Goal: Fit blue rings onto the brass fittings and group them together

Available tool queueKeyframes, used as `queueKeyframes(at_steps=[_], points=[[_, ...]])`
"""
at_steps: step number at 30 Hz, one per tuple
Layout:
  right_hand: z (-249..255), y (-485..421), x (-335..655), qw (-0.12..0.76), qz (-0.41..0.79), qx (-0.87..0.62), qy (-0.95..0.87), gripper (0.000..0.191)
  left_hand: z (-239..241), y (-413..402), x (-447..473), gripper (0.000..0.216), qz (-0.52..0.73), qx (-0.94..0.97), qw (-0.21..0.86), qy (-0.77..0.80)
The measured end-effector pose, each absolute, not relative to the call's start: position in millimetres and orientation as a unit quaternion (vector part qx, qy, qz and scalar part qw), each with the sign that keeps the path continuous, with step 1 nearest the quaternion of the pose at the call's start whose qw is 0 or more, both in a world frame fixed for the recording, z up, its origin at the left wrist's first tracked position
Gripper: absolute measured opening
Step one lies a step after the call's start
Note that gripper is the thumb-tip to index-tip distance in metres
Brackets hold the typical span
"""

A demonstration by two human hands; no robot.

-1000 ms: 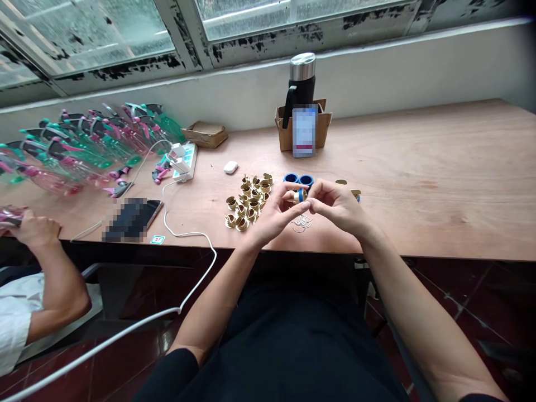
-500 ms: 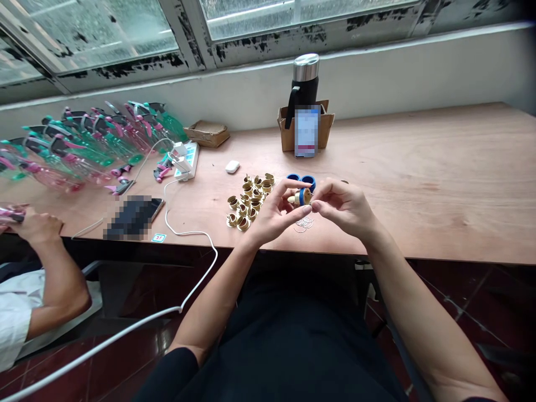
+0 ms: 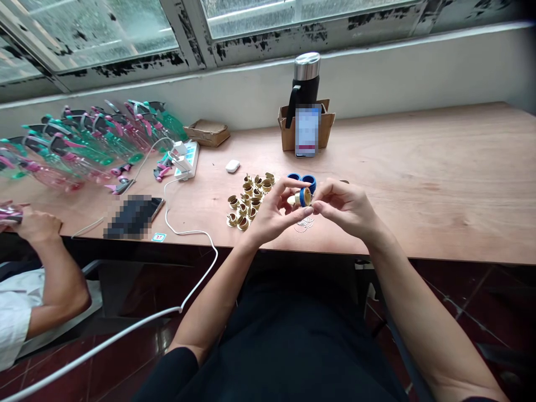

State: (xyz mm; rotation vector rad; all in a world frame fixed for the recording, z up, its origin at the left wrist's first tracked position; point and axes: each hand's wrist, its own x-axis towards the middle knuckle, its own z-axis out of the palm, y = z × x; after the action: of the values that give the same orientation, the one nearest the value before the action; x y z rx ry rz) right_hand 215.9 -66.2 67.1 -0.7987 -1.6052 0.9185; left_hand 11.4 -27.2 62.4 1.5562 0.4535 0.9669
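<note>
Both forearms reach forward from the bottom of the view to the table. The left hand [image 3: 274, 215] is half closed, fingers curled, with its thumb and fingertips on a small brass cup with a blue ring [image 3: 303, 197]. The right hand [image 3: 344, 208] is also half closed, its fingertips [image 3: 315, 206] pinching the same piece from the other side. The piece is held in the air between the hands, above the table.

Just below it lies a small bunch of thin wire rings [image 3: 305, 224]; just behind it stand two blue rings [image 3: 301, 180]. A heap of brass cups [image 3: 249, 202] lies beside the left hand. The front edge of the wooden table [image 3: 419, 257] passes just below the wrists, and the wood runs on well past the right hand.

Farther left are a white cable [image 3: 188, 237], a blurred phone [image 3: 132, 216] and a power strip [image 3: 188, 160]. At the far left, a co-worker's hand [image 3: 36, 226] grips a pink object [image 3: 10, 216]. Beyond lie plastic bottles [image 3: 75, 151], a cardboard box [image 3: 287, 134] and a steel-topped flask [image 3: 305, 84], below a window [image 3: 96, 33].
</note>
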Motion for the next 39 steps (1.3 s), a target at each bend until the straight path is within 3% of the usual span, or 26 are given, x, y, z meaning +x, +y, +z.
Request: queueKeyframes(at_steps=[9,16,23,39], points=[[64,-64,216,0.526,0.330,-0.347,-0.703,0.023,59,-25,10,0.051,0.414,0.693,0.554,0.203],[65,-67,215,0.485,0.118,-0.351,-0.792,0.011,49,-19,7,0.046,0.442,0.754,0.458,0.162],[77,-77,210,0.455,-0.067,-0.330,-0.824,0.019,47,-16,7,0.037,0.464,0.781,0.405,0.102],[86,-85,203,0.442,-0.021,-0.325,-0.836,0.013,58,-16,-4,0.042,0.460,0.815,0.335,0.108]])
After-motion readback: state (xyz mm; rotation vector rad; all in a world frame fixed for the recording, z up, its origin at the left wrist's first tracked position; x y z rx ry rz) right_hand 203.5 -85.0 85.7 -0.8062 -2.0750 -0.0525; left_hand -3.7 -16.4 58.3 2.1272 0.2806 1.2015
